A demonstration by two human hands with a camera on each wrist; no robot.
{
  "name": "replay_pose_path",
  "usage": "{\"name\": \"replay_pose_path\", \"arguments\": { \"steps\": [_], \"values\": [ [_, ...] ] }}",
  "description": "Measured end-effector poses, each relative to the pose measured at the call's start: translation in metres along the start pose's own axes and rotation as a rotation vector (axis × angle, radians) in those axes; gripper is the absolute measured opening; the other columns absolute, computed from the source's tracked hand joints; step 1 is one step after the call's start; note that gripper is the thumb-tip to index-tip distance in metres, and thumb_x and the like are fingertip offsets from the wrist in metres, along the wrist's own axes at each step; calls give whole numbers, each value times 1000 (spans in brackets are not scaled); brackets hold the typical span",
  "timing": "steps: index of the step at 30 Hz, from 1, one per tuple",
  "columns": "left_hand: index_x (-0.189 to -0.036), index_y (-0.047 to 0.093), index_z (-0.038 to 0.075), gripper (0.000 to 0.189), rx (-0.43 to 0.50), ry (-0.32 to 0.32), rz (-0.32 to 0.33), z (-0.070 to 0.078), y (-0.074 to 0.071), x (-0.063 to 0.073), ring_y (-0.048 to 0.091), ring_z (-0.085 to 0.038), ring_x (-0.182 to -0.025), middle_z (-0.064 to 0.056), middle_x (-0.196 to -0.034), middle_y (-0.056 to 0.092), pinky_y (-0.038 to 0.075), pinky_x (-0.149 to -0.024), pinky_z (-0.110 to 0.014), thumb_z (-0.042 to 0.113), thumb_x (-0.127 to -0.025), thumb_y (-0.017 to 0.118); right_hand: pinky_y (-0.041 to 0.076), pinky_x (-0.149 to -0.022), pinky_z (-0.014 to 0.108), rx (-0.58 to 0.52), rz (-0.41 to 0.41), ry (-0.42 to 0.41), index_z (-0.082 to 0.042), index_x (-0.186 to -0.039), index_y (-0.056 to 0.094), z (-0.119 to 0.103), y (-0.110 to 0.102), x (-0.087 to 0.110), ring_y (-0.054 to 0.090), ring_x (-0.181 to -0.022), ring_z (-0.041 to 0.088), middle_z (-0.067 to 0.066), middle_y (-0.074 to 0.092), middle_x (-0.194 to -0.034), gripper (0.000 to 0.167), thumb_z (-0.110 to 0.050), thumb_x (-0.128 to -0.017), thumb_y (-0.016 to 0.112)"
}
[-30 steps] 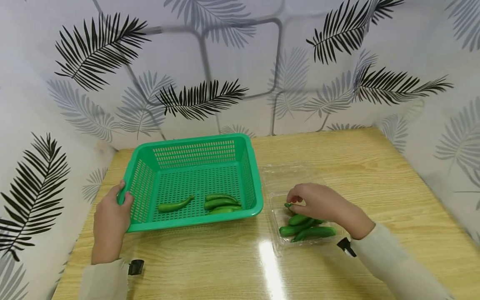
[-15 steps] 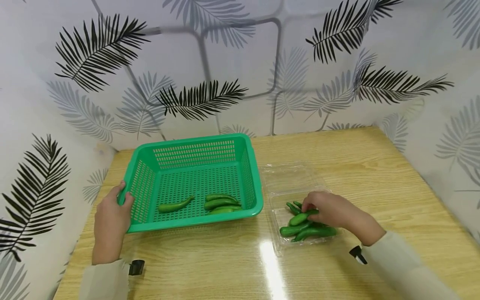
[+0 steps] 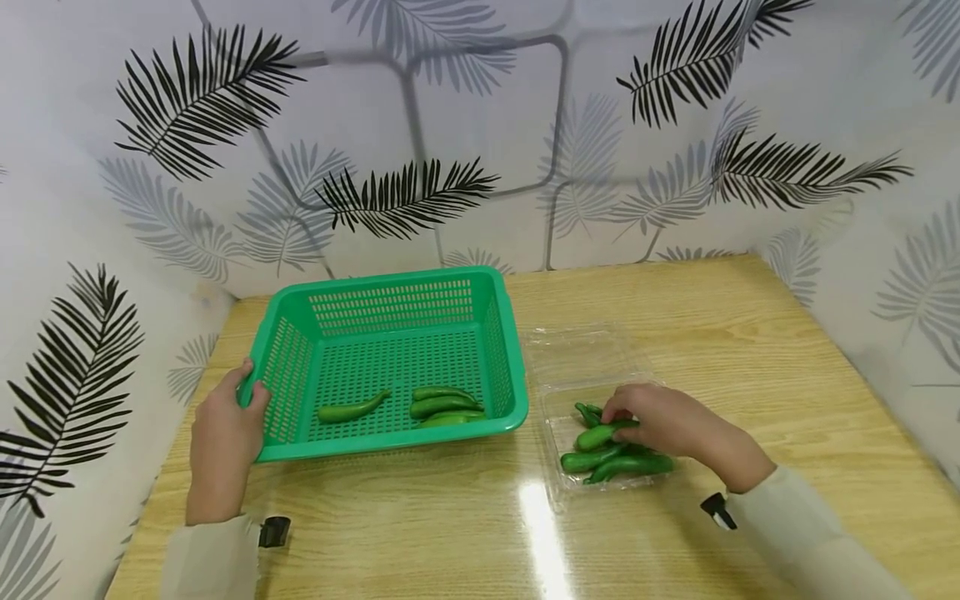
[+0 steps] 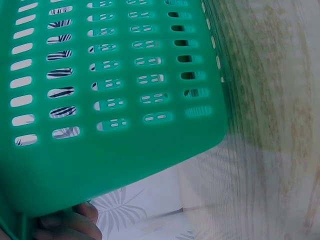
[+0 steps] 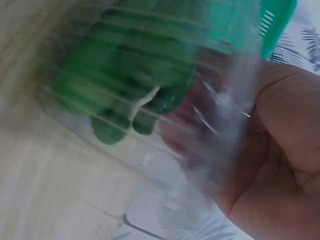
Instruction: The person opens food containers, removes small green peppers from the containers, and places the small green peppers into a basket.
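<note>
My left hand (image 3: pixel 223 429) grips the left rim of a green plastic basket (image 3: pixel 390 450), thumb inside and fingers outside. Several slim green vegetables, rounded at one end and narrowing to a stem, lie inside it; one (image 3: pixel 352 408) sits apart from a group (image 3: pixel 442 407) at the right. My right hand (image 3: pixel 667 425) reaches into a clear plastic box (image 3: pixel 553 479) and pinches a green vegetable (image 3: pixel 596 437) by its right end. More green vegetables (image 3: pixel 630 465) lie under and around it. In the right wrist view the box wall partly blurs the fingers.
The wooden table (image 3: pixel 390 533) carries both containers, the basket on the left and the box on the right. The box's clear lid (image 3: pixel 577 354) lies folded back behind it. A leaf-patterned covering (image 3: pixel 517 125) stands behind and beside the table.
My right hand has moved right and slightly down, from the stem at the box's upper left to the green vegetable it now pinches. My left hand has stayed on the basket.
</note>
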State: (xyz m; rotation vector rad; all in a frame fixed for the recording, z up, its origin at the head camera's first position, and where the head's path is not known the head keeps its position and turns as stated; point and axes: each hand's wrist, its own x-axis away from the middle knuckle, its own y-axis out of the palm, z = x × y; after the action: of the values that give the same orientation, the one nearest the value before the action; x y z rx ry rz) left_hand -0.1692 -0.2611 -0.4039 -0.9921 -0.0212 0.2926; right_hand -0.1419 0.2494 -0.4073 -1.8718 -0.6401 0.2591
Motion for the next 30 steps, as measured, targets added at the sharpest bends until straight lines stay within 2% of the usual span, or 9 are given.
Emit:
{"name": "replay_pose_path", "arguments": {
  "steps": [2,7,14,17,20,26,28,30],
  "values": [
    [-145,36,14,49,-1,-2,-1,1,0,0,33,-19,-36,-17,-66,52,33,-35,-33,28,-98,38,49,-71,31,-21,4,-7,-15,-96,68,-2,-6,0,58,-85,13,-7,61,-93,14,-15,-82,71],
    [-144,37,13,48,8,-1,6,1,0,2,33,-19,-36,-20,-74,56,32,-36,-34,26,-98,40,49,-72,30,-116,30,-51,-15,-101,66,-8,-26,-1,57,-85,9,-7,60,-95,16,-18,-85,67],
    [-143,38,12,48,-5,11,14,2,-1,2,28,-17,-36,-13,-58,47,30,-34,-32,26,-97,40,48,-69,28,-167,121,-94,-19,-104,65,-27,-47,-12,55,-84,5,-12,59,-92,17,-24,-87,66],
    [-143,39,12,48,-3,11,17,2,-1,2,28,-16,-36,-13,-58,47,30,-34,-32,25,-97,40,47,-69,28,-153,163,-123,-20,-104,65,-39,-50,-23,54,-84,5,-13,58,-92,18,-25,-87,66],
    [-143,39,11,48,9,9,14,3,0,2,30,-17,-37,-19,-69,53,31,-35,-33,25,-97,40,47,-68,27,-132,182,-173,-20,-104,66,-53,-50,-37,54,-84,4,-13,58,-93,18,-25,-87,66],
    [-143,38,12,48,20,-2,4,2,1,2,35,-20,-37,-29,-92,59,33,-36,-34,26,-98,40,48,-68,25,-127,148,-261,-18,-105,66,-80,-44,-65,55,-84,4,-10,59,-97,18,-25,-88,64],
    [-143,38,12,48,18,-2,6,2,0,1,35,-20,-37,-28,-88,59,33,-36,-34,26,-98,40,48,-69,25,-111,142,-297,-18,-105,66,-89,-41,-76,54,-82,4,-9,59,-99,18,-26,-89,64],
    [-143,38,12,48,11,0,7,1,0,0,34,-20,-36,-24,-75,58,32,-36,-34,26,-98,39,46,-69,24,-92,140,-329,-17,-105,67,-96,-38,-86,53,-80,4,-9,60,-99,18,-26,-89,63]
  ]
}}
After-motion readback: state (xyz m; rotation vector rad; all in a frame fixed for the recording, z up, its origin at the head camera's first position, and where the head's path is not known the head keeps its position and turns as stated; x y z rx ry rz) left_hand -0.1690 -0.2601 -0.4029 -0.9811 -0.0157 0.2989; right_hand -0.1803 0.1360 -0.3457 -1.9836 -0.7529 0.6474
